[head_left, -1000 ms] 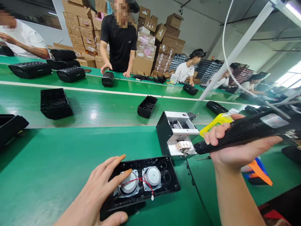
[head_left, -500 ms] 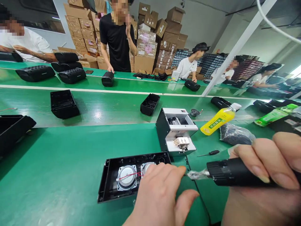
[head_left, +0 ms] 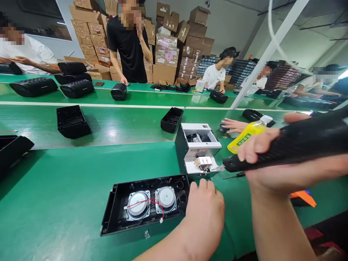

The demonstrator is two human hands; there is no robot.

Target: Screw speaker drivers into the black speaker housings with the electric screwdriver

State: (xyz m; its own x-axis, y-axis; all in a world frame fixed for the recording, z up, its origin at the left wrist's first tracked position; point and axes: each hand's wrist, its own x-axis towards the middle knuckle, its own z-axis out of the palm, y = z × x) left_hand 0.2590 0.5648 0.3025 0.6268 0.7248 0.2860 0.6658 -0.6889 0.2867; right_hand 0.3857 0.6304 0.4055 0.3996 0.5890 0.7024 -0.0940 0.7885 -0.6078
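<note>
A black speaker panel [head_left: 119, 214] with two round silver drivers and red wires lies on the green bench in front of me. My left hand [head_left: 205, 210] rests against its right end with the fingers curled; I cannot make out anything in them. My right hand [head_left: 272, 159] grips a black electric screwdriver [head_left: 293, 145], held level, with its tip at the outlet of a small white-and-black screw feeder box [head_left: 197, 148].
A yellow bottle [head_left: 246, 136] lies beyond the feeder, and another person's hand [head_left: 233, 125] reaches in near it. Black speaker housings [head_left: 71, 121] [head_left: 171, 119] ride the green conveyor. Several people work across the belt before stacked cardboard boxes [head_left: 174, 47]. A small screwdriver [head_left: 235, 175] lies on the bench.
My right hand has lifted the screwdriver from low beside the panel up to the feeder's outlet. My left hand stays at the panel's right end. A neighbour's hand has appeared by the bottle.
</note>
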